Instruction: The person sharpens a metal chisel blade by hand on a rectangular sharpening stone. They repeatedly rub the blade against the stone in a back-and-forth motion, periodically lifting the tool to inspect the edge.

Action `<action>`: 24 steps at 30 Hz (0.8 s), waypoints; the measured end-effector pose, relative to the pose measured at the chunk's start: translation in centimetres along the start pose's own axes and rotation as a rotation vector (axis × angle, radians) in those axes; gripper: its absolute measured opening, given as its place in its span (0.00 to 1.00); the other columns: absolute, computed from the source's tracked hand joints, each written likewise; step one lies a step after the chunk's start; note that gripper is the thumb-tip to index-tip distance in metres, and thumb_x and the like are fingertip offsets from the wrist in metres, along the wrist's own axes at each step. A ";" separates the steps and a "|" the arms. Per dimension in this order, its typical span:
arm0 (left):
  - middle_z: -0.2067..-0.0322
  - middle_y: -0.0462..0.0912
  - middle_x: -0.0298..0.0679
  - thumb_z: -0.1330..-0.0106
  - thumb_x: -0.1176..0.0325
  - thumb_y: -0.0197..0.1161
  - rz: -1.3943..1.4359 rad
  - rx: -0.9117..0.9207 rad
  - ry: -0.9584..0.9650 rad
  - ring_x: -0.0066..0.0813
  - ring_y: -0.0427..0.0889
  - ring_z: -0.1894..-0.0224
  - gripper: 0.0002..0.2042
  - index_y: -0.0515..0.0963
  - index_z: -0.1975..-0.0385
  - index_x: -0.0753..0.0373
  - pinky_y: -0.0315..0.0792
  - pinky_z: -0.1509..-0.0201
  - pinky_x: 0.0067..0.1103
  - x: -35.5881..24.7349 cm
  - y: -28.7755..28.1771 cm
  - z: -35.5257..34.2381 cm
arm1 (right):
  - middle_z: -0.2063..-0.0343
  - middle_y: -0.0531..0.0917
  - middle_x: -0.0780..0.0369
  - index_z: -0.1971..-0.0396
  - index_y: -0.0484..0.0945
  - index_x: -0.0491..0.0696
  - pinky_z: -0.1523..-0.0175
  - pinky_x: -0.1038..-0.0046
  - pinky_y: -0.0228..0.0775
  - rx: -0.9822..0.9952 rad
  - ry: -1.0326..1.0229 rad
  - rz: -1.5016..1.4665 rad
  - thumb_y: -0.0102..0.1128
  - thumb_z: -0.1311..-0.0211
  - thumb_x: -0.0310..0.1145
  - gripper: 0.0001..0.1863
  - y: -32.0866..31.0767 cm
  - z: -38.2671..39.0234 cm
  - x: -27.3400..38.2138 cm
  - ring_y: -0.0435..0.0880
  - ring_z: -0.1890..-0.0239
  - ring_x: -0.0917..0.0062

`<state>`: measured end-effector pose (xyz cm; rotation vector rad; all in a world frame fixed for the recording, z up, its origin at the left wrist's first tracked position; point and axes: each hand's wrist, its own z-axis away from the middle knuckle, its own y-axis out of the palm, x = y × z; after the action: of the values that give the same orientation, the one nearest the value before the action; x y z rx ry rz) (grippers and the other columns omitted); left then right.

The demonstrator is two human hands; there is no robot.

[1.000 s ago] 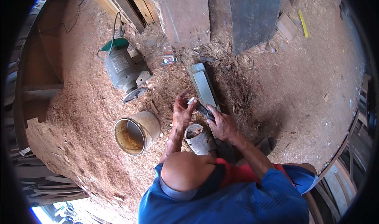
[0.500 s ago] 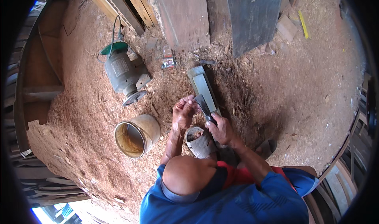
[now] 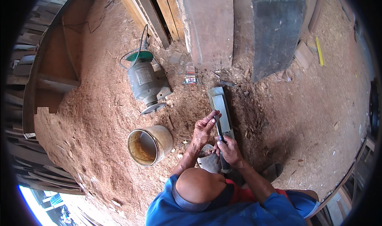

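My left hand [image 3: 203, 128] pinches the upper end of a dark, narrow-looking blade [image 3: 219, 127]. Below it, my right hand [image 3: 230, 150] is closed on the lower part of the same tool. Both hands are over the lower part of a long pale sharpening stone [image 3: 220, 105] set on a block that lies on the wood-shaving-covered ground. Whether the blade touches the stone I cannot tell. A grey sandal [image 3: 209, 162] on my foot shows below the hands.
Left of my hands stand a stained bucket [image 3: 162, 144] with murky liquid and, above it, a grey bench-grinder motor [image 3: 145, 80] with a cable. Boards [image 3: 209, 27] and a dark panel [image 3: 277, 35] stand ahead. A yellow strip [image 3: 319, 51] lies at the right, stacked wood at the far left.
The scene has shifted right and down in the picture. The blade, earlier slanted with its flat face showing, is now more lengthwise and narrower in view, still between both hands.
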<state>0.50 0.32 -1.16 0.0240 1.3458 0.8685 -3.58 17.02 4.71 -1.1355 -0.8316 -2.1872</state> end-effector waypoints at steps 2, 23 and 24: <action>0.42 0.83 0.44 0.28 0.68 0.67 -0.018 -0.015 -0.008 0.39 0.79 0.36 0.21 0.77 0.36 0.64 0.68 0.28 0.33 -0.2 0.2 0.1 | 0.72 0.82 0.63 0.49 0.75 0.38 0.66 0.77 0.74 -0.001 -0.003 0.005 0.50 0.24 0.29 0.12 0.0 0.1 0.2 0.79 0.73 0.84; 0.36 0.79 0.44 0.28 0.66 0.67 -0.009 0.030 -0.070 0.35 0.78 0.36 0.22 0.76 0.36 0.65 0.66 0.28 0.32 0.2 -0.7 0.0 | 0.74 0.80 0.64 0.50 0.73 0.38 0.67 0.77 0.73 -0.008 -0.012 0.070 0.49 0.25 0.29 0.11 0.0 0.4 1.4 0.77 0.74 0.84; 0.36 0.79 0.44 0.28 0.66 0.66 -0.008 0.032 -0.063 0.35 0.78 0.36 0.22 0.76 0.36 0.65 0.67 0.28 0.32 0.3 -0.7 -0.1 | 0.74 0.80 0.64 0.50 0.73 0.38 0.67 0.77 0.73 -0.006 -0.017 0.077 0.49 0.25 0.29 0.11 0.0 0.4 1.4 0.77 0.74 0.84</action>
<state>0.81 -0.01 -1.78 0.0702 1.3001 0.8329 -4.08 17.11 6.04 -1.1711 -0.7766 -2.1210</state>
